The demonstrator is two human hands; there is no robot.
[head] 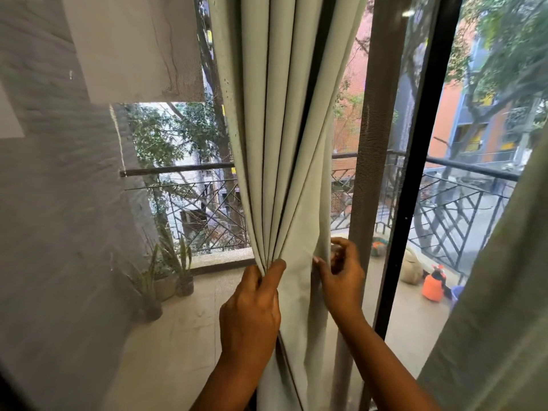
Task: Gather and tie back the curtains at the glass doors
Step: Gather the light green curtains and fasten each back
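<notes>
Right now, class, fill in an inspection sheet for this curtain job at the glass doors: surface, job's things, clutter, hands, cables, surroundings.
Surface: balcony floor beyond the glass, pale tiles.
Job's things: pale green curtain bunched into pleats; second curtain hangs at the right edge; no tie-back seen.
Clutter: potted plants and an orange item on the balcony.
Hands: left hand grips the gathered pleats; right hand pinches the curtain's free edge.
Cables: nothing seen.
Surroundings: black door frame, metal railing, trees and buildings outside.
</notes>
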